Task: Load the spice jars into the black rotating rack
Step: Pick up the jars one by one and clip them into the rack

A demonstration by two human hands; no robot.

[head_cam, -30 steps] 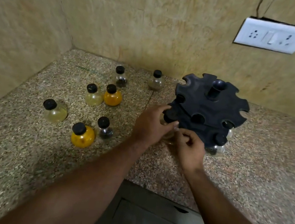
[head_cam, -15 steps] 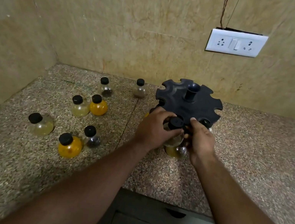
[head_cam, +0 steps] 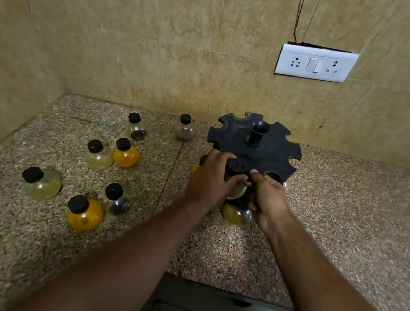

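The black rotating rack (head_cam: 272,153) stands on the speckled counter (head_cam: 350,220) near the back wall, its top disc notched all round. My left hand (head_cam: 209,180) grips a clear jar with a black cap (head_cam: 237,166) at the rack's front notch. On the jar's other side, my right hand (head_cam: 268,201) has its fingers against the same jar and the rack's edge. A jar with yellowish contents (head_cam: 236,215) hangs in the lower tier just below my hands. Several loose jars stand to the left, among them two orange ones (head_cam: 126,154) (head_cam: 84,214).
Tiled walls close the corner at the back and left. A white socket plate (head_cam: 315,64) is on the back wall above the rack. The counter's front edge (head_cam: 230,290) runs below my forearms, with the floor beneath.
Both hands have raised the black-capped jar from the rack's lower front up to the top disc's front notch. The camera has tilted up, so the rack sits lower in view.
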